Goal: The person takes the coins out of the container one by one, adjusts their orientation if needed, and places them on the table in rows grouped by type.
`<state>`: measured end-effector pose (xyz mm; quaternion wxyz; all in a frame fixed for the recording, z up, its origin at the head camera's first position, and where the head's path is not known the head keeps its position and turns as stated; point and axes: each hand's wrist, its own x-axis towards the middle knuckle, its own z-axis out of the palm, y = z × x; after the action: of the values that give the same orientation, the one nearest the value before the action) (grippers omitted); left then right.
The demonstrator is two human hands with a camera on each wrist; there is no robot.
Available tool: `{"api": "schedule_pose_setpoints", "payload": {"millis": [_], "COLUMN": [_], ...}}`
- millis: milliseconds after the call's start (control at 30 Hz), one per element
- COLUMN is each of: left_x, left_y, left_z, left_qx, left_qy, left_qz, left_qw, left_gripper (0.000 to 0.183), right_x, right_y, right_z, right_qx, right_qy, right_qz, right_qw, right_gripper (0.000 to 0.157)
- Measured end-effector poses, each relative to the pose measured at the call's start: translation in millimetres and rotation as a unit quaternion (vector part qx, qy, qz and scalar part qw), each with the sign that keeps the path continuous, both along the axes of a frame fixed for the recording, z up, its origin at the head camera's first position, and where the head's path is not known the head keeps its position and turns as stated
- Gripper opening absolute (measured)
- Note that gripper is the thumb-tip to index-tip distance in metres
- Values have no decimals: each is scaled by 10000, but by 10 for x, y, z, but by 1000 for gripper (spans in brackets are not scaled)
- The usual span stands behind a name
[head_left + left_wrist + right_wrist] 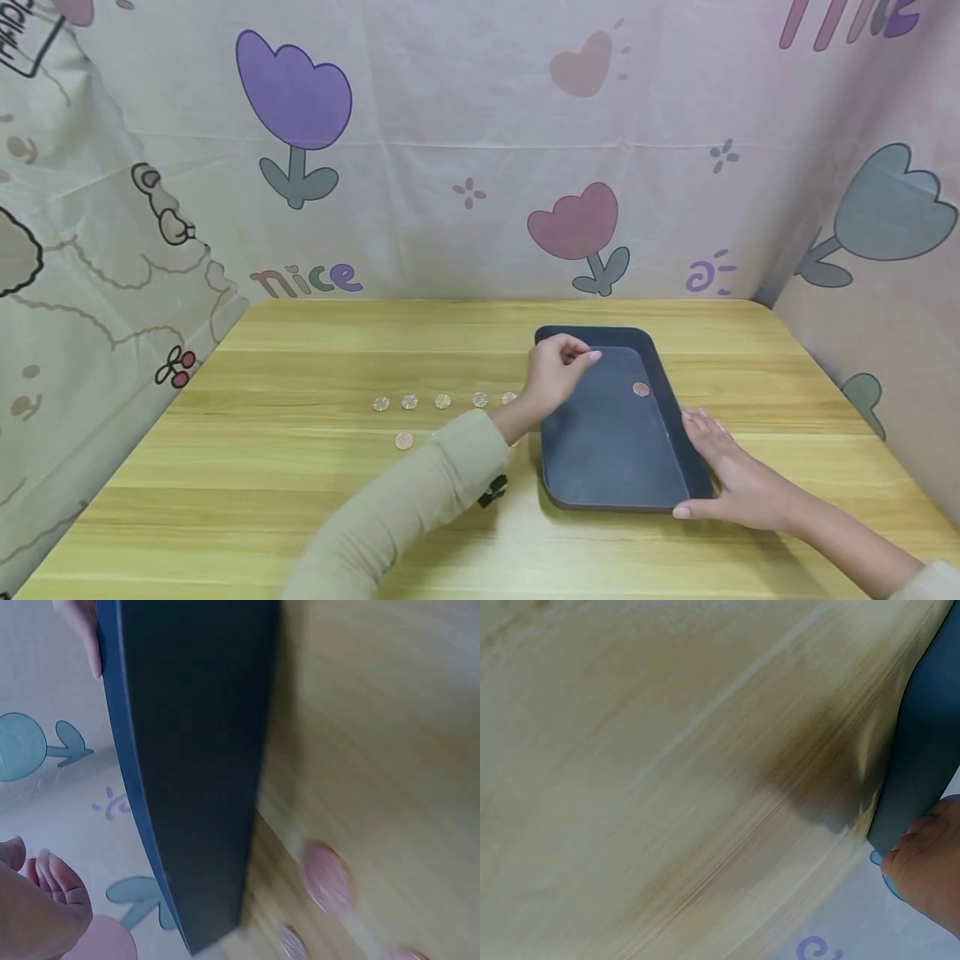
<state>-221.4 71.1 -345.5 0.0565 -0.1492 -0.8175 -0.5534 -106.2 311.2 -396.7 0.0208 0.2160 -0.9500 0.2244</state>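
Note:
A dark grey rectangular tray (615, 467) lies on the wooden table, one copper-coloured coin (641, 389) inside near its right wall. My left hand (553, 371) is above the tray's far left part, thumb and fingertips drawn close together; whether a coin is pinched there I cannot tell. In the left wrist view, that hand (45, 907) shows curled fingers beside the tray's dark side wall (199, 765). Along the tray's right wall, my right hand (738, 479) rests with extended fingers, its thumb by the near right corner.
Left of the tray, several shiny coins (443, 402) form a row. Nearer stands another copper-coloured coin (404, 441), with my left sleeve (420, 492) crossing over that area. A small black object (493, 490) shows below the sleeve. Patterned cloth (450, 108) hangs behind the table.

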Motion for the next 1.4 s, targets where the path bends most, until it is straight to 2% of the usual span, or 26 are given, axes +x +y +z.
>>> {"api": "schedule_pose_setpoints", "payload": {"millis": [333, 467, 567, 800, 1000, 1067, 1133, 1200, 1267, 1400], "left_x": [-74, -141, -193, -231, -197, -188, -190, -193, -203, -224], "left_y": [499, 626, 701, 880, 1014, 1036, 1046, 1053, 1060, 1074], "left_z": [132, 102, 32, -163, -305, -335, -371, -416, -459, -496], "left_qx": [167, 194, 195, -155, -149, -470, -1041, -1658, -2044, -2509], "left_qy": [161, 323, 296, -90, -1005, -1081, -893, -673, -595, -709], "left_qz": [-305, -236, -109, 88, 212, 263, 344, 474, 560, 656], "left_qw": [9993, 9990, 9993, 9998, 9946, 9927, 9899, 9827, 9755, 9632], "left_gripper": [16, 14, 13, 12, 10, 11, 11, 13, 25, 50], "right_x": [4, -8, -12, 9, 6, 5, 5, 4, 2, -2], "right_y": [1, -7, -17, -7, -8, -9, -10, -8, -6, -2], "right_z": [4, 2, -4, -6, 1, 3, 5, 6, 7, 12], "right_qx": [-103, -77, -54, -77, -68, -35, -19, -10, -21, -1], "right_qy": [-161, -69, -11, -104, -116, -79, -74, -106, -132, -132], "right_qz": [-3, 51, 94, 29, -6, -4, -8, -19, -12, 3], "right_qw": [9998, 9999, 9999, 9999, 9999, 10000, 10000, 9999, 9999, 9999], "right_gripper": [112, 112, 112, 112, 111, 111, 112, 112, 112, 113]}}
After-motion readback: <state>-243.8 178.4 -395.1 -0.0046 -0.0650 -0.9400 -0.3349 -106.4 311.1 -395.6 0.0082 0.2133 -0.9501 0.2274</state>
